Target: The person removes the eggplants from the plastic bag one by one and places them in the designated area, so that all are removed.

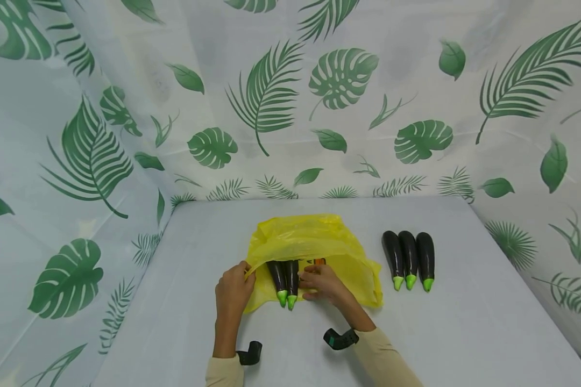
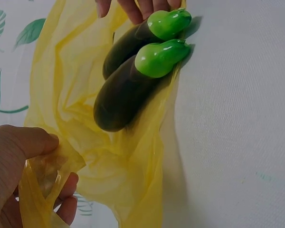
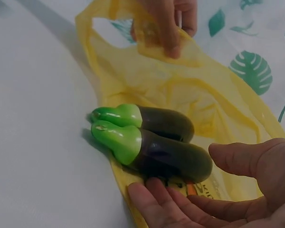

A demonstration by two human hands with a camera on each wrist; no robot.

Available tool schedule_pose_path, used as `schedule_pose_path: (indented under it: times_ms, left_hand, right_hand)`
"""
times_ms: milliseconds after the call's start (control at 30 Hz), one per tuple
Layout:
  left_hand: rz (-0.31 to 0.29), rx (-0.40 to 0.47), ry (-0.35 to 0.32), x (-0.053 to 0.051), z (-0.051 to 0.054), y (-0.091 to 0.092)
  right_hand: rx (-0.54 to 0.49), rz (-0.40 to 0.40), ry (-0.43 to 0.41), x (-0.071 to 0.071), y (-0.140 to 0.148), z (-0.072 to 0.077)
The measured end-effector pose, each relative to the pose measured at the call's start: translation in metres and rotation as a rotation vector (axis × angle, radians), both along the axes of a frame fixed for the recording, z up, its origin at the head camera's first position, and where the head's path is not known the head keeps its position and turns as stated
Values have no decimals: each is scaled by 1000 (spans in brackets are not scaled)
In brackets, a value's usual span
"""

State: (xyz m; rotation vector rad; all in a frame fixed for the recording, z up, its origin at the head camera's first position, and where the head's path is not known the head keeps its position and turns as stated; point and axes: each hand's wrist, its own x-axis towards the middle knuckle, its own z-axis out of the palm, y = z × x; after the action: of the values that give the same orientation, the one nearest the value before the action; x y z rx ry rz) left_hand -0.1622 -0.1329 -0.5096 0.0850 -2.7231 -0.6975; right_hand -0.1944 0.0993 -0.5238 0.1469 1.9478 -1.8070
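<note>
A yellow plastic bag lies on the table with its mouth toward me. My left hand pinches the bag's left edge near a handle and holds it up, thumb and fingers around the thin film. Two dark eggplants with green caps, one on the left and one on the right, lie side by side in the bag's mouth, caps toward me. Beside the right one is my right hand, its fingers loosely bent and thumb apart. Whether its fingertips touch that eggplant I cannot tell.
Three more eggplants lie in a row on the white table, right of the bag. Leaf-patterned cloth hangs behind the table and along both sides. Orange and black print shows inside the bag.
</note>
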Motion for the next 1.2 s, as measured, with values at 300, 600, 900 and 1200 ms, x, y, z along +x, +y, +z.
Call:
schedule_pose_path:
  times_ms: [300, 600, 900, 1200]
  left_hand:
    - [5, 3, 7, 0, 0, 0]
    - [1, -4, 2, 1, 1, -3]
    - [1, -2, -9, 1, 1, -3]
    - [-11, 2, 5, 1, 0, -2]
  right_hand:
    - [158, -4, 110, -1, -14, -2]
    - [294, 4, 257, 1, -22, -1]
    - [373, 37, 280, 1, -27, 1]
    - [398, 58, 281, -2, -28, 2]
